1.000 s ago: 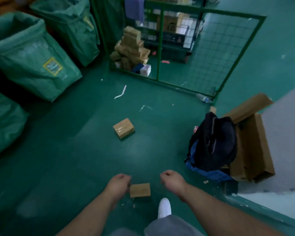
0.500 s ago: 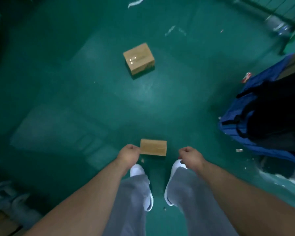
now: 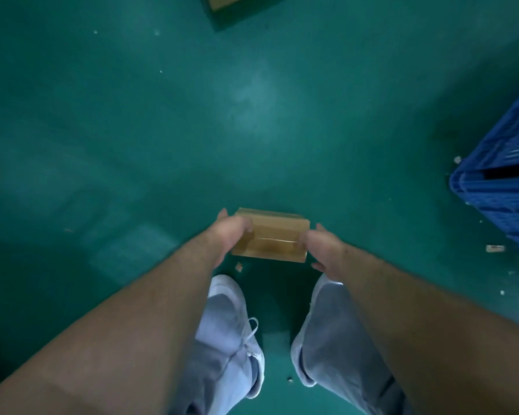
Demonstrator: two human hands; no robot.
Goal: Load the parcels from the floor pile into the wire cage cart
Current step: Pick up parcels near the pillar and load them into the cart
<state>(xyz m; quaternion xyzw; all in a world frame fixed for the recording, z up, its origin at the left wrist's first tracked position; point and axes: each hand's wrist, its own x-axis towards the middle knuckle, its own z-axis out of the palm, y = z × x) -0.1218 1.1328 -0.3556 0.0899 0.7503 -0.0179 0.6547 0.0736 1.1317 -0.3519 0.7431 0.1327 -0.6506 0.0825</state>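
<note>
Small brown cardboard parcel [image 3: 271, 235] low over the green floor [image 3: 162, 121], just ahead of the white shoes [image 3: 225, 301]; not possible to tell whether resting on the floor or already raised a little. Sealed with clear tape along the top, so probably smooth and a bit slippery there, rougher on the bare card at the ends. Judged light and stiff from the small size and the sharp, undented edges; easy enough for one hand, yet safer with two. Best taken by the two short ends, pressing inward, with fingertips hooked under the bottom edge and not on the taped strip. Contents unknown, so better to place it in the cage cart than to throw it.

Left grip [image 3: 234, 235] closed around the left end of the parcel, fingers wrapped over the far side, knuckles up. Right grip [image 3: 318, 245] at the right end, fingers curled against that side and touching it, thumb hanging lower and apart from the card, apparently with a less complete hold than on the left. Both forearms stretched forward and down, nearly symmetrical, body bent over the feet.

Second parcel [image 3: 231, 3] at the top edge of the view, well apart, cut off by the frame. Blue plastic crate [image 3: 504, 187] at the right, with small scraps on the floor near it. Wire cage cart not in view
</note>
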